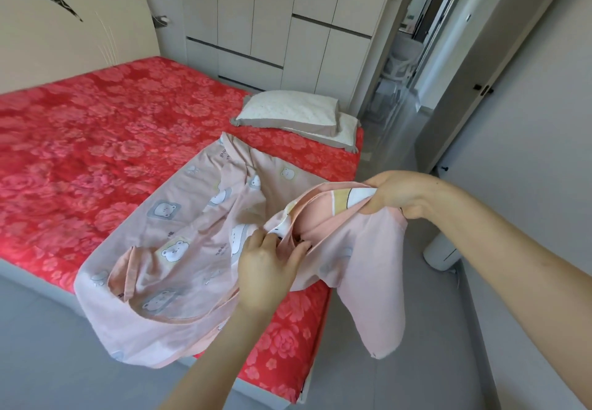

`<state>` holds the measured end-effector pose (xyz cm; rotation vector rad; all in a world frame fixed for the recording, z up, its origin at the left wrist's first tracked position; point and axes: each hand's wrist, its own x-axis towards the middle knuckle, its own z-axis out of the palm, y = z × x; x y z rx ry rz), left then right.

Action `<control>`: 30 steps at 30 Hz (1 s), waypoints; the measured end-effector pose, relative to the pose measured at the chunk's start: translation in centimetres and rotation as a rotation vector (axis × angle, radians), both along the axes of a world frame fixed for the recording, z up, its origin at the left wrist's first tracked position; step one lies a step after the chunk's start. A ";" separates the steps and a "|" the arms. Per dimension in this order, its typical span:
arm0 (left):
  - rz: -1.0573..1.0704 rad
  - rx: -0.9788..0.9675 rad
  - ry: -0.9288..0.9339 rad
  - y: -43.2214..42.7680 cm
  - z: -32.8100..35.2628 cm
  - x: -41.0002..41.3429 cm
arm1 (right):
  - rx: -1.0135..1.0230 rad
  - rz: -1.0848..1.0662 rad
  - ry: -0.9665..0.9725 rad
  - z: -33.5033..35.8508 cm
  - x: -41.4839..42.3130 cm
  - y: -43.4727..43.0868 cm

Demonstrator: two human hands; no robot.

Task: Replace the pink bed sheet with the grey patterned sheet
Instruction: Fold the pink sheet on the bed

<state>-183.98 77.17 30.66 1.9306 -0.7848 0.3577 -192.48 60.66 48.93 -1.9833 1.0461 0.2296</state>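
Observation:
The pink bed sheet (179,249), printed with small bears, lies bunched across the near corner of the bed and hangs over its foot edge. My right hand (397,195) grips a gathered edge of it, lifted above the corner. My left hand (269,265) pinches a fold of the same sheet lower down, fingers tucked into the cloth. A loose flap hangs below my right hand toward the floor. Under the sheet the red floral mattress cover (96,140) is bare. No grey patterned sheet is in view.
Two white pillows (288,111) are stacked at the bed's far right edge. A beige headboard (73,31) stands at the left, wardrobes (272,15) behind. An open doorway (403,57) is at the right, a white cylinder (443,249) on the grey floor.

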 end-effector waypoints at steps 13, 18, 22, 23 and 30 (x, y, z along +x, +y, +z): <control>0.059 0.070 -0.258 0.6 -1.6 4.9 | 0.028 -0.042 -0.072 0.8 0.6 -0.9; -0.119 0.019 -0.365 3.1 -2.0 6.5 | 0.079 -0.046 -0.077 1.5 1.0 -1.2; -0.284 0.067 -0.315 3.8 -1.0 8.6 | 0.121 -0.044 -0.101 2.0 1.2 -1.2; -0.338 0.100 -0.286 4.0 -0.7 8.9 | 0.128 -0.046 -0.108 2.1 1.1 -1.3; -0.460 0.105 -0.380 4.9 1.2 8.5 | 0.112 -0.053 -0.114 2.0 1.1 -1.4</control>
